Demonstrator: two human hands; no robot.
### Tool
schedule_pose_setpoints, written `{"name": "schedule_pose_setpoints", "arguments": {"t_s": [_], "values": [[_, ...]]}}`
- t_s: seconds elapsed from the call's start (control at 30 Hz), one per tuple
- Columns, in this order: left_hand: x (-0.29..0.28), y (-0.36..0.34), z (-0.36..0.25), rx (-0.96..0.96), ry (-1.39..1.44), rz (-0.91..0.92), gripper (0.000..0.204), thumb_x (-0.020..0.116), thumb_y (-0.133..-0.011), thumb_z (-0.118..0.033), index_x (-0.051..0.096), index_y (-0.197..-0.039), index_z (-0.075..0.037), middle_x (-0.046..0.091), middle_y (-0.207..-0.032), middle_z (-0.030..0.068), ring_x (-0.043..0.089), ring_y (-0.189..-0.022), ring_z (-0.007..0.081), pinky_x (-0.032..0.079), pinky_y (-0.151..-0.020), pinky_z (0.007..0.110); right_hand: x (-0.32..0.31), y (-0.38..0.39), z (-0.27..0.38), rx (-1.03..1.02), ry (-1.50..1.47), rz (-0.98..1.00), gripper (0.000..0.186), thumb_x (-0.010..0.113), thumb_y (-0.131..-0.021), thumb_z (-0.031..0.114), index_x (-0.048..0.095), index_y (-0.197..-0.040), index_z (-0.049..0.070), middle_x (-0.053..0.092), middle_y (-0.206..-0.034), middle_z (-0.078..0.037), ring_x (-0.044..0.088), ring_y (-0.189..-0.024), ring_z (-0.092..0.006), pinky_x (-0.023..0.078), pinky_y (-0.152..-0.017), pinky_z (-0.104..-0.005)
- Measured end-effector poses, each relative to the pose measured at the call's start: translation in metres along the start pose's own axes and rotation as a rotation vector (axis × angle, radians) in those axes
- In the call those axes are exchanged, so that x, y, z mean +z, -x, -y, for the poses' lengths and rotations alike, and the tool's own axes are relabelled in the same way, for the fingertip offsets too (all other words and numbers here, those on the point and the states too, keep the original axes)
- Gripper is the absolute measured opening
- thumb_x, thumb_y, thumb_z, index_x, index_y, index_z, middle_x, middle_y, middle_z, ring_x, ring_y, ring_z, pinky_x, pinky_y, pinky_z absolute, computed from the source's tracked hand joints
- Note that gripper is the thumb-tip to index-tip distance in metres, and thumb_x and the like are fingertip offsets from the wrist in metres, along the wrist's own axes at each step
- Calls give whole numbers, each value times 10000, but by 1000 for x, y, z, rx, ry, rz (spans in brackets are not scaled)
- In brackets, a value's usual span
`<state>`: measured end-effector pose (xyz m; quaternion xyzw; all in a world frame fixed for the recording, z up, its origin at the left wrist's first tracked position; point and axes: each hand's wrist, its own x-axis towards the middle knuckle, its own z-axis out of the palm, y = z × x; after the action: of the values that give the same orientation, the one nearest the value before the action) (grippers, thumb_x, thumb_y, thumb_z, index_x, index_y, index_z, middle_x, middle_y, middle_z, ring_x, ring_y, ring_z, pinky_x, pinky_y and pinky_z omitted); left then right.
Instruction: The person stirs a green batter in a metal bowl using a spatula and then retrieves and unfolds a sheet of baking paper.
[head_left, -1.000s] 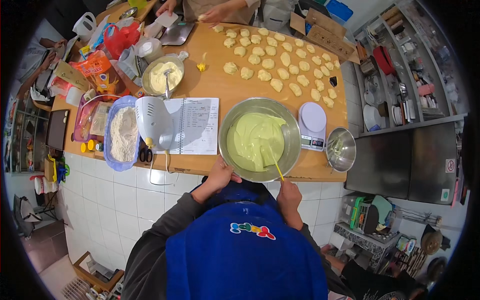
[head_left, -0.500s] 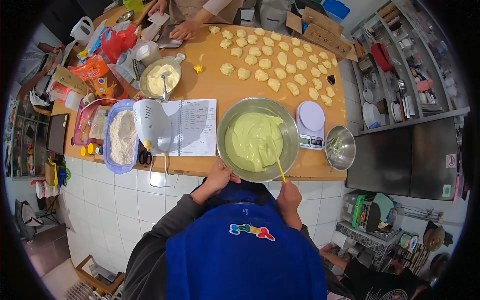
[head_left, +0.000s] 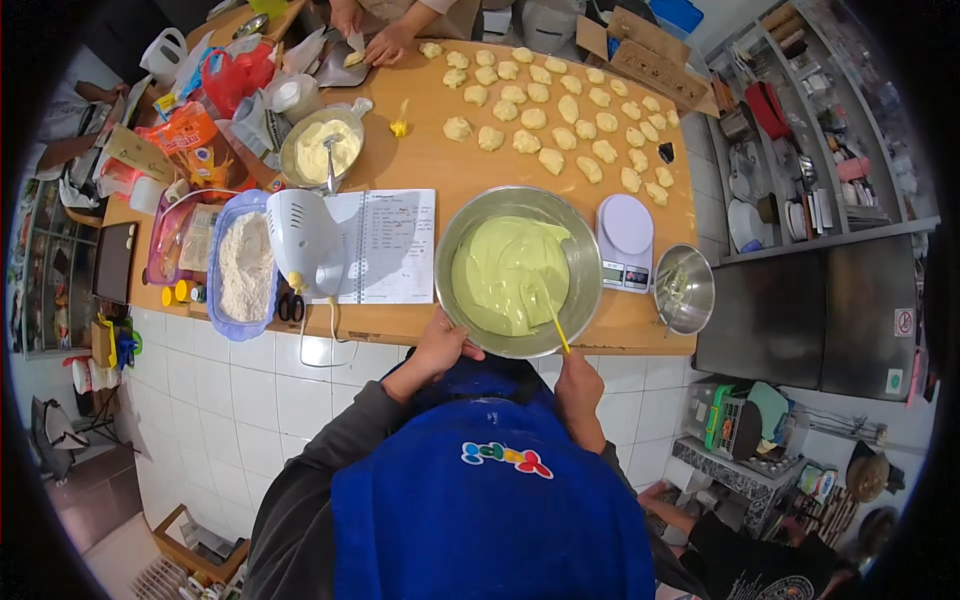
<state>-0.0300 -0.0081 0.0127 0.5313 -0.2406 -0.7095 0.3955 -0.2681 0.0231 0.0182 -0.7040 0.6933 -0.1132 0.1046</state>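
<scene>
A large metal bowl (head_left: 488, 204) stands at the table's near edge, holding smooth pale green batter (head_left: 500, 265). My left hand (head_left: 442, 348) grips its rim at the lower left, fingers bent around the edge. On the opposite side, my right hand (head_left: 579, 395) is closed on the yellow handle of a spatula (head_left: 560, 331). The spatula leans into the right part of the batter, which coats and partly hides its blade. Left of the bowl lie an open spiral notebook (head_left: 395, 250) and a white hand mixer (head_left: 300, 238). A kitchen scale (head_left: 626, 235) sits just right of it.
Many dough pieces (head_left: 533, 118) cover the far right of the table. A small metal bowl (head_left: 684, 290) stands at the right edge. Leftward are a blue tub of flour (head_left: 243, 270), scissors (head_left: 290, 306) and a bowl of pale yellow mixture (head_left: 328, 150). Another person's hands (head_left: 388, 45) work at the far side.
The spatula's angle in the batter has shifted slightly, while my left hand keeps its hold on the rim. Across the table, the other person's hands have come together over the dark tray.
</scene>
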Motion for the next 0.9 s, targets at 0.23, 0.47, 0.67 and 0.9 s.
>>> {"name": "schedule_pose_setpoints", "arguments": {"t_s": [0.23,0.47,0.67,0.9], "values": [[-4,-3,1,-72,-1,85,373,384,-891,-27,278,-1245,29,546,-1027,191,619,-761,235,561,-615,319,-14,-8,14,151,-570,-74,170,477,-900,161,581,-875,28,519,-600,-150,526,-522,-284,400,-488,-362],[-7,0,-2,-116,-20,124,423,421,-886,-40,244,-1265,21,548,-1019,195,624,-759,234,562,-625,323,-27,-26,18,-24,-296,-263,162,480,-889,168,580,-846,47,527,-603,-146,530,-533,-301,402,-484,-386],[-10,11,-27,-188,43,-75,536,509,-869,-47,223,-1315,35,583,-953,185,623,-674,205,550,-586,287,-14,-10,-11,-65,56,-186,168,483,-869,198,543,-773,74,531,-643,-151,535,-594,-322,403,-521,-437],[-26,0,-15,-42,58,-95,550,544,-858,-75,252,-1306,54,599,-946,180,626,-658,193,542,-590,279,-12,-9,-9,106,-234,-26,161,490,-870,189,549,-820,49,546,-668,-160,538,-610,-345,399,-531,-436]]}}
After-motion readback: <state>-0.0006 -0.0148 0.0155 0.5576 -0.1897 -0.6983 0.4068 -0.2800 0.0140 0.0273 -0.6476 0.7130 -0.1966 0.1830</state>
